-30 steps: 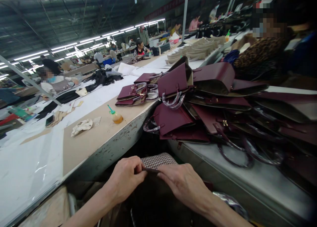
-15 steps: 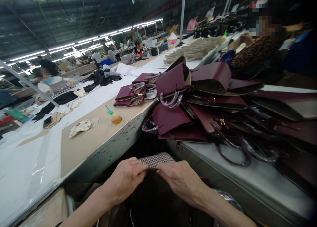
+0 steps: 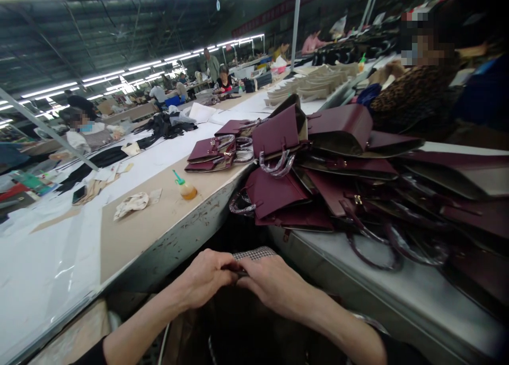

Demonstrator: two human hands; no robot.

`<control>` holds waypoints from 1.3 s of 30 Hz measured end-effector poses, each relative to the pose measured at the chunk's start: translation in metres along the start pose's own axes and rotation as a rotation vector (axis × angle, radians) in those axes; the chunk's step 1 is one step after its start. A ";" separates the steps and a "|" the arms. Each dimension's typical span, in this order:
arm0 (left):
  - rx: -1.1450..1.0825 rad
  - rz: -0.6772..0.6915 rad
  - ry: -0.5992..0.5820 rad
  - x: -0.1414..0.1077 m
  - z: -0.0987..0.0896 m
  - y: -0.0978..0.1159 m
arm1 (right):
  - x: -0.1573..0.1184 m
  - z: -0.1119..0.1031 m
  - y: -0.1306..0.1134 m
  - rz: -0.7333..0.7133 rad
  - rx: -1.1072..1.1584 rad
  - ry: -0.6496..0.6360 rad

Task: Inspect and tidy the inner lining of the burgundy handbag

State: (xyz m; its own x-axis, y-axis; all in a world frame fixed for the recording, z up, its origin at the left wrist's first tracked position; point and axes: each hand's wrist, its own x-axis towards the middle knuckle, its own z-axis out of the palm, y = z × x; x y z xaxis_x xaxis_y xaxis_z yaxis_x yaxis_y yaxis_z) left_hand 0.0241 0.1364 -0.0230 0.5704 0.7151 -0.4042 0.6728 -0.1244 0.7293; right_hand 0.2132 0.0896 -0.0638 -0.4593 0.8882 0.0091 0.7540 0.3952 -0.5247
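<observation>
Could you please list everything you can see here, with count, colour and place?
handbags: a large pile, maroon, on the grey bench at right
flat handbags: a few, maroon, on the long table's near edge
squeeze bottle: one, amber with a green tip, on the long table
crumpled cloth: one, off-white, left of the bottle
long table: one, white and tan, running into the distance
tan pieces: stacks, beige, far end of the table
other people: several, seated or standing along the tables
checked fabric: one piece, black and white, just beyond both hands
left hand: pinching a dark edge
right hand: pinching the same edge
</observation>
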 end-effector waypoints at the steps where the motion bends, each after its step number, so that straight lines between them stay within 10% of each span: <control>1: -0.052 -0.010 -0.010 -0.001 -0.004 -0.003 | 0.004 0.002 -0.001 -0.002 -0.001 -0.008; 13: -0.105 -0.146 -0.062 -0.055 -0.030 -0.036 | 0.007 0.004 0.011 -0.001 0.067 -0.013; 22: -0.208 -0.075 -0.197 -0.030 -0.029 -0.018 | 0.001 -0.050 0.023 -0.086 0.094 -0.160; 28: -0.267 -0.004 -0.210 -0.004 0.001 -0.019 | -0.011 -0.027 0.060 -0.042 0.184 -0.152; 39: 0.311 0.145 -0.064 0.013 -0.001 -0.007 | 0.019 -0.009 0.060 -0.197 0.178 -0.140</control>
State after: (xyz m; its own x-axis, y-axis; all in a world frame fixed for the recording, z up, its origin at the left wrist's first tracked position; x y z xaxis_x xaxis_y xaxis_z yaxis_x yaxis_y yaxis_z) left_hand 0.0264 0.1468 -0.0330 0.6920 0.6316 -0.3496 0.6887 -0.4324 0.5820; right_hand 0.2543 0.1320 -0.0880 -0.6580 0.7529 0.0149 0.5554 0.4985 -0.6656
